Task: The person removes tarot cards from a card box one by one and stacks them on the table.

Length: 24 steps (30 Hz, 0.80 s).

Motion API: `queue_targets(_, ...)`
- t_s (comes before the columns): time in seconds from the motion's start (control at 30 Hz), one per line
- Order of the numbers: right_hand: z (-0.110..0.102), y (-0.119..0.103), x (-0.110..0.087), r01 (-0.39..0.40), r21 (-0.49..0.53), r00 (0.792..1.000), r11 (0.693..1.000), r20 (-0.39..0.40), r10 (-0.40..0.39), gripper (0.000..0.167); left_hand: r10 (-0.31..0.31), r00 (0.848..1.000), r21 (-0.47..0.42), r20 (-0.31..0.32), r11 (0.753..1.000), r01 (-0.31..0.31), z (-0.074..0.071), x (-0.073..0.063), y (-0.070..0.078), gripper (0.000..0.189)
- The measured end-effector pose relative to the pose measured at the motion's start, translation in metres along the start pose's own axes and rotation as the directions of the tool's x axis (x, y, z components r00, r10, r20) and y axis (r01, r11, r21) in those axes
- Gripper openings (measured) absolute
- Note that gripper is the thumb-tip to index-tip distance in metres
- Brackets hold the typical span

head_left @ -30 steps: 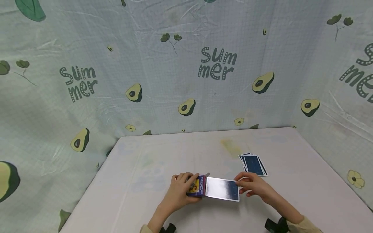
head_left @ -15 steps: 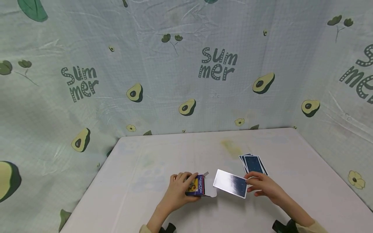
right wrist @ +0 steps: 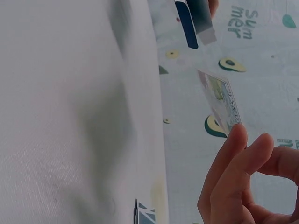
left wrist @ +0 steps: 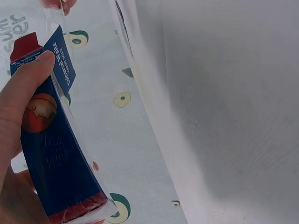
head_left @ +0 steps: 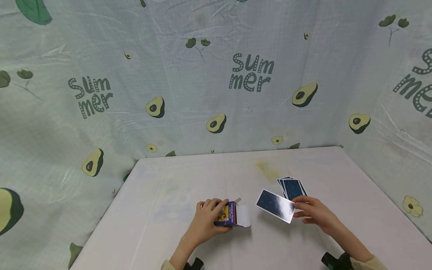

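My left hand (head_left: 207, 219) grips a blue tarot card box (left wrist: 51, 149) labelled "Universal Waite", held on its side with its end flap (head_left: 243, 216) folded out to the right. In the left wrist view the thumb presses on the box's printed face. My right hand (head_left: 315, 213) pinches one tarot card (head_left: 275, 205) by its right end, dark blue back upward, above the table. The right wrist view shows the card's pictured underside (right wrist: 219, 97). Just beyond the right hand lies a loose fanned pile of cards (head_left: 293, 187), backs up, partly overlapped by the fingers.
A white-covered table (head_left: 175, 180) spans the front, with a yellowish stain (head_left: 267, 170) near the pile. Behind and at both sides hangs a pale curtain (head_left: 189, 82) printed with avocados and "summer". A dark wrist camera (head_left: 337, 260) is strapped at the right sleeve.
The card has come out of the box and moved right and away, turning at an angle, in my right hand. The left hand and box stay nearly in place.
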State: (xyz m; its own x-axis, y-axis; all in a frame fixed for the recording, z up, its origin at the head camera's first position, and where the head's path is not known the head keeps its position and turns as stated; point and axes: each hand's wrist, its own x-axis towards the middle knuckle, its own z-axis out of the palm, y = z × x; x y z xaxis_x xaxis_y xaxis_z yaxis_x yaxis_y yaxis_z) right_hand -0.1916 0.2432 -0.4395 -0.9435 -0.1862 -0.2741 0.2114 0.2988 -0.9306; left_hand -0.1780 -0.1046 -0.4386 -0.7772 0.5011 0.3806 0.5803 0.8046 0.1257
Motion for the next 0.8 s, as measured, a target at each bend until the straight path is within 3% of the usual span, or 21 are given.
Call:
queue_targets(0.47,-0.025,0.008,0.003,-0.038,0.056,0.999,0.998,-0.028,0.039,0.050,-0.023,0.999,-0.016,0.027,1.000,0.024,0.002,0.001,-0.001,0.077)
queue_targets(0.8,-0.038,0.014,0.004,-0.029,0.184,0.999,0.983,-0.014,0.032,0.031,-0.022,0.999,-0.026,0.033,0.999,0.023,0.002,0.001,-0.001,0.076)
